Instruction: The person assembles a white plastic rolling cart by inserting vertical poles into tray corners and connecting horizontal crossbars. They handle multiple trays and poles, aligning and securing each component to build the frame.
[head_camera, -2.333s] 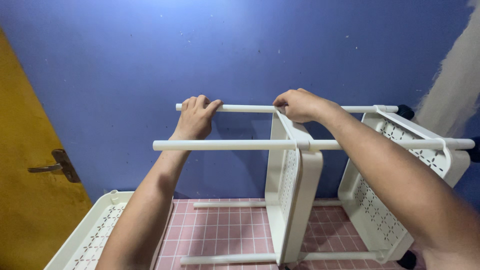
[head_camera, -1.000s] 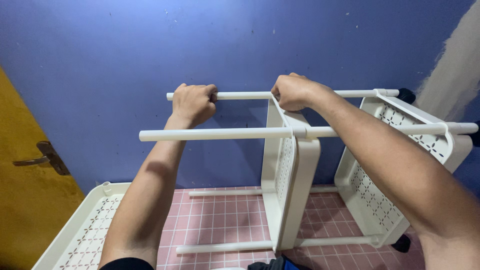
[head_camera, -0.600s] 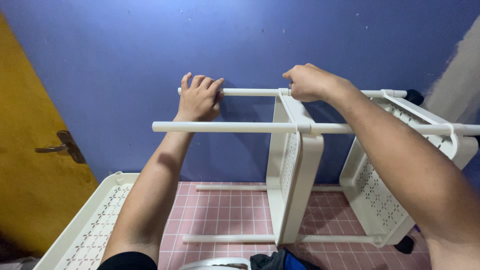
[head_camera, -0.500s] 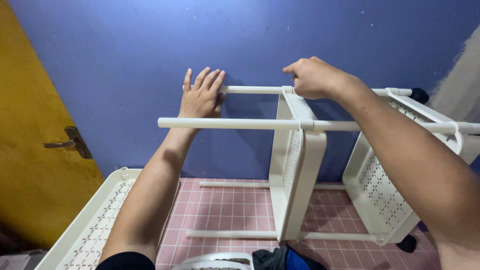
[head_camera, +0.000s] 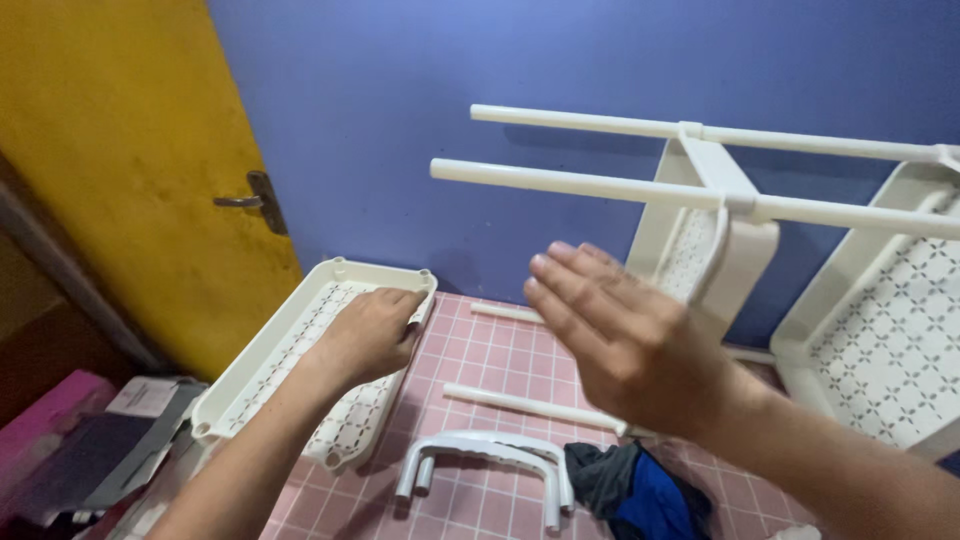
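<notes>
The left hand (head_camera: 368, 335) rests on the far right rim of a loose white plastic shelf tray (head_camera: 270, 370), fingers curled over the edge near a corner socket, gripping it; the tray is a shallow rectangle with rounded corners and a perforated lattice bottom, lying tilted on the pink tiled floor (head_camera: 480, 350) beside the yellow door (head_camera: 120, 160) with its dull metal lever handle (head_camera: 255, 195). The right hand (head_camera: 630, 340) hangs in the air, palm flat and fingers straight together, released and holding nothing, in front of the partly built rack (head_camera: 720, 230). That rack lies on its side: two smooth round white tubes run level across the blue wall (head_camera: 420, 80), passing through corner sleeves of two more lattice trays that stand on edge. On the floor near the hands lie two slim white rods (head_camera: 520, 405), a curved white plastic handle (head_camera: 485, 460) shaped like a flattened arch, and a crumpled dark blue and grey cloth (head_camera: 640, 490).
</notes>
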